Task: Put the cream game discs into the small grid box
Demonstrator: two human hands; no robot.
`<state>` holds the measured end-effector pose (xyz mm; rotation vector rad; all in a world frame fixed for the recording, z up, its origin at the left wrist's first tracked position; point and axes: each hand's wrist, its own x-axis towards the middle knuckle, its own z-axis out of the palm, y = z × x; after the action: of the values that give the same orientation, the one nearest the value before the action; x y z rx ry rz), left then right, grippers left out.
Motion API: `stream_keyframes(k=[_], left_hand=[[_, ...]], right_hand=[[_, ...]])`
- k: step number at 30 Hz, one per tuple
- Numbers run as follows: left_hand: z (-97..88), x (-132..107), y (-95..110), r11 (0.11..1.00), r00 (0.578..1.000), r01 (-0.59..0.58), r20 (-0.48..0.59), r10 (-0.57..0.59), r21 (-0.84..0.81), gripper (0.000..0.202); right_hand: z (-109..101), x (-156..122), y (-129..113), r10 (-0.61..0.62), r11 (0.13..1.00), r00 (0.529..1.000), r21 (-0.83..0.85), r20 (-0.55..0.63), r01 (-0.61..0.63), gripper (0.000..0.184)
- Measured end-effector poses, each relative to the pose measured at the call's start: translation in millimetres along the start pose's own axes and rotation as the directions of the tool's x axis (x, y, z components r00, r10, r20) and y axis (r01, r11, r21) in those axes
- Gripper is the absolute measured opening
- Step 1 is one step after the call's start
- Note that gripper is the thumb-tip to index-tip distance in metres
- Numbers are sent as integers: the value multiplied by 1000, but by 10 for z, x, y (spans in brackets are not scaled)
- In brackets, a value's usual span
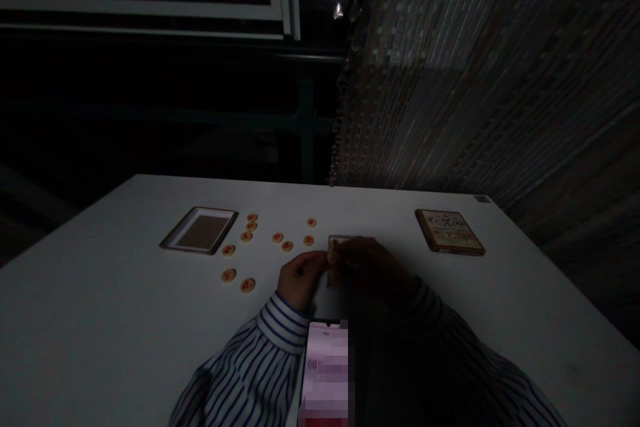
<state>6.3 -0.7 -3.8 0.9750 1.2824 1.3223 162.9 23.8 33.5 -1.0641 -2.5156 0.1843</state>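
Observation:
Close in front of me on the table stands a small box (329,275), with pale round pieces in its left side. My left hand (300,277) is closed, thumb and forefinger pinched at the box's left edge. Over the box lies my right hand (375,267), in deep shadow, its fingers closed around what looks like a xiangqi piece (332,256). The right hand covers most of the box. To the left, several round wooden xiangqi pieces (247,285) with red characters lie scattered, face up.
An open shallow tray (174,241) sits at the left of the white table (125,320). At right lies a printed box lid (453,230). A lit phone (325,373) is between my forearms. A bead curtain (425,80) hangs beyond the far edge.

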Motion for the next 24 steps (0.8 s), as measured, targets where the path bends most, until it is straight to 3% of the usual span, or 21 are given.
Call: stream_keyframes(k=[6, 12, 24], left_hand=[[-36, 40, -82, 982, 997, -79, -10, 82, 172, 26], [-56, 53, -162, 953, 990, -142, 46, 134, 269, 26], [-51, 42, -146, 941, 990, -142, 66, 128, 306, 26]], right_hand=[[-106, -3, 29, 80, 994, 988, -90, 130, -68, 22], [-108, -52, 135, 120, 989, 981, -107, 155, -104, 27], [-70, -69, 180, 101, 985, 966, -162, 239, -63, 25]])
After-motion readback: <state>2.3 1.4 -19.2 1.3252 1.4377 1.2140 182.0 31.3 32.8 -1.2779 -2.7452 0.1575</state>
